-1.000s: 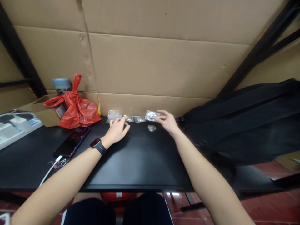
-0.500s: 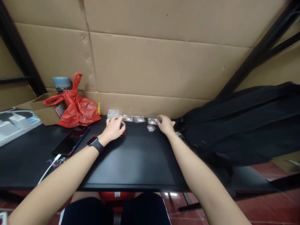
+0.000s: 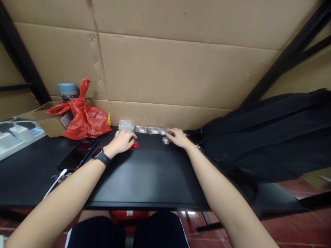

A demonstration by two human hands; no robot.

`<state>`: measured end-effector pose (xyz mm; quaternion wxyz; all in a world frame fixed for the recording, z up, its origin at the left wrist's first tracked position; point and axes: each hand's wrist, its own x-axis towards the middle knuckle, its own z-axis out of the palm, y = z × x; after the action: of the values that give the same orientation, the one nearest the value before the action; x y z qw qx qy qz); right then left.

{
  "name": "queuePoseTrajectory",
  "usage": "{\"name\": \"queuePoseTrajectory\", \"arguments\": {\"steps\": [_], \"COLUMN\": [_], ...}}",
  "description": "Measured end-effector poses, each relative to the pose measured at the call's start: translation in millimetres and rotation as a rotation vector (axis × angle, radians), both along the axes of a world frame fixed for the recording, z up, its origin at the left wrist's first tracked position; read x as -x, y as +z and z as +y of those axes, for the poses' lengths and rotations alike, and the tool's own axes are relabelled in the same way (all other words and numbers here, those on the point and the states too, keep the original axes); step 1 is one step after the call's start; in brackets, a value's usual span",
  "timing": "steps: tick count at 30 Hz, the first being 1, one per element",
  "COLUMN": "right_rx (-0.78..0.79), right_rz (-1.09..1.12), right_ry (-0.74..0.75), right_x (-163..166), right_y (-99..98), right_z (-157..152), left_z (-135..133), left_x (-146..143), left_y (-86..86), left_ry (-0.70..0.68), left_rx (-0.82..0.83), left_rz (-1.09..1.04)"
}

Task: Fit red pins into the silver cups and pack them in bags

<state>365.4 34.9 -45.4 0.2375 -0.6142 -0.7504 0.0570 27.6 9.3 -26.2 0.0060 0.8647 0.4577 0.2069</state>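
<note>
My left hand (image 3: 123,141) hovers at the near side of a stack of small clear plastic bags (image 3: 126,124), fingers loosely bent and apart, holding nothing visible. Just under its fingertips lies a small bundle of red cord (image 3: 134,146). Along the back of the table, a first clear packet (image 3: 141,129) with a round piece and some red inside lies beside a second packet (image 3: 154,130). My right hand (image 3: 179,138) reaches its outstretched fingers to a third packet (image 3: 163,131), partly covered by the fingertips. Below its thumb rests a loose shiny round piece (image 3: 166,140).
A cardboard wall (image 3: 165,75) rises behind the black table (image 3: 144,182). To the left are a red plastic bag (image 3: 88,119), a cardboard box (image 3: 49,119), a phone (image 3: 77,155), a charging cable (image 3: 54,184) and a power strip (image 3: 23,144). A black backpack (image 3: 263,137) occupies the right.
The third packet has slid left against the second one, with my right hand moving left along it. My left hand has drawn slightly back left, uncovering more of the red cord.
</note>
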Motion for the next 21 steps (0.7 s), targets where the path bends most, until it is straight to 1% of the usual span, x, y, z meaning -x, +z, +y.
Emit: {"name": "queuePoseTrajectory", "arguments": {"steps": [4, 6, 10, 14, 17, 21], "right_rx": [0.096, 0.114, 0.094, 0.080, 0.089, 0.098], "right_rz": [0.062, 0.046, -0.013, -0.001, 0.020, 0.062], "right_ry": [0.205, 0.252, 0.227, 0.228, 0.231, 0.200], "right_x": [-6, -6, -1, 3, 2, 1], "right_y": [7.4, 10.2, 13.9, 14.9, 13.6, 11.5], "right_z": [-7, -10, -14, -15, -15, -13], "left_z": [3, 4, 0, -3, -1, 0], "left_x": [2, 2, 0, -3, -5, -8], "left_y": [-6.1, -7.1, -2.7, 1.3, -0.4, -3.5], "left_ry": [-0.061, -0.065, -0.053, -0.041, -0.047, -0.042], "left_rx": [0.030, 0.036, 0.018, -0.001, 0.002, -0.016], "left_rz": [0.044, 0.060, 0.068, 0.038, 0.023, 0.025]}}
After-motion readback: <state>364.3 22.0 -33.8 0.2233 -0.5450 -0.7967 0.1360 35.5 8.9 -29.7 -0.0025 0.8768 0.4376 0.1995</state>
